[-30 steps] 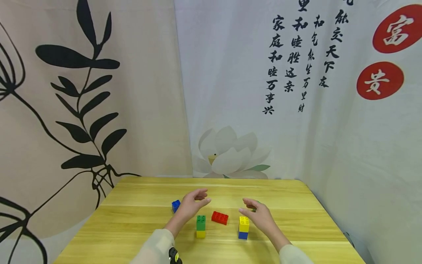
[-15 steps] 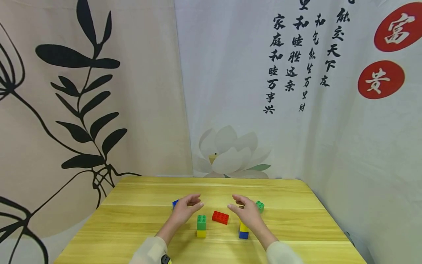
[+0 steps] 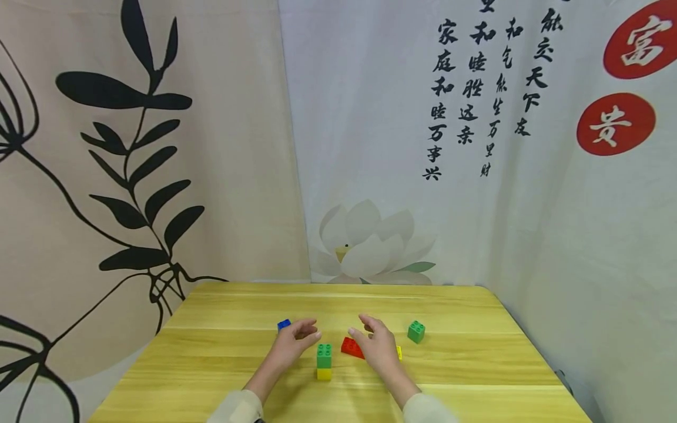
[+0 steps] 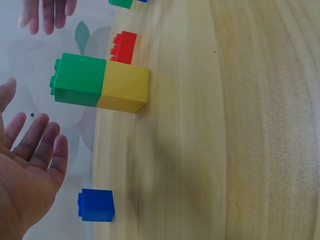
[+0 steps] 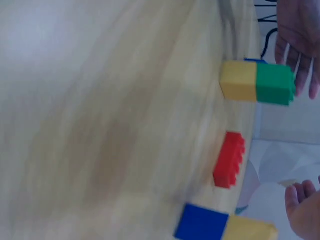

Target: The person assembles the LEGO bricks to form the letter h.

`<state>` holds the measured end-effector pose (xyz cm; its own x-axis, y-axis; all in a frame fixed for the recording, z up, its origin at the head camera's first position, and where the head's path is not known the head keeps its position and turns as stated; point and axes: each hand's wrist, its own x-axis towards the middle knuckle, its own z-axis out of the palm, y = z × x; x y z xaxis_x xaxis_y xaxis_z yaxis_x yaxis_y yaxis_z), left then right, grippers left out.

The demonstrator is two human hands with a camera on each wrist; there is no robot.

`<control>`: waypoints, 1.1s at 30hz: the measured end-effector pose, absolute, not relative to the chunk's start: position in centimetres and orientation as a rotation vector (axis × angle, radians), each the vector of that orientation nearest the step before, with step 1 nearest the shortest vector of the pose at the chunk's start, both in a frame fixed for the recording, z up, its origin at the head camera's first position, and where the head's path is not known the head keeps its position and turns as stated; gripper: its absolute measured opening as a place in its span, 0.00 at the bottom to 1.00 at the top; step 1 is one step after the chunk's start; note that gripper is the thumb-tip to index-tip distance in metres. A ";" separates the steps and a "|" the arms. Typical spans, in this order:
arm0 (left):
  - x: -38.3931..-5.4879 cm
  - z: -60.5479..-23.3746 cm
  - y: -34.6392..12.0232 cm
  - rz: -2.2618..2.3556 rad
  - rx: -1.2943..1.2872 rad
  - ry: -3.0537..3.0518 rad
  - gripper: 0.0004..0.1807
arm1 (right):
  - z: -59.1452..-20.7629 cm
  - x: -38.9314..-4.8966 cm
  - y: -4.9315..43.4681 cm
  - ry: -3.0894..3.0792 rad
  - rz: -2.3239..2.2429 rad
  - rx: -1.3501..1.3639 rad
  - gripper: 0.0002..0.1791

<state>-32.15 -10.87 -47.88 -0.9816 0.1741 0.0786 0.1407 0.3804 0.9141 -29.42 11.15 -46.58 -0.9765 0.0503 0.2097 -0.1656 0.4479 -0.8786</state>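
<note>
My left hand hovers with relaxed fingers, holding nothing, beside a green toy brick stacked on a yellow brick. Behind that hand a blue brick is partly covered. My right hand, also holding nothing, is above the table and hides part of the red brick. It covers most of a second stack in the head view; in the right wrist view, that stack shows as a blue brick joined to a yellow one. Both hands have loosely bent fingers, apart from every brick.
A lone green brick sits farther right on the wooden table. Behind the table's far edge hangs a printed cloth with a plant, a lotus and writing.
My right hand has moved left, uncovering the lone green brick and covering most of the yellow-and-blue stack. My left hand has drawn slightly left and nearer. The bricks stay in place.
</note>
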 end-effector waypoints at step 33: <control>-31.4 -50.3 -11.8 1.767 0.294 2.548 0.31 | -52.9 -31.4 7.5 -2.431 1.433 -0.372 0.31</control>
<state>-31.35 -11.76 -50.27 -0.9818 0.1698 0.0852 0.1393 0.3387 0.9305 -31.41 7.51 -52.95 -0.9234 0.3647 0.1199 0.0718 0.4709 -0.8793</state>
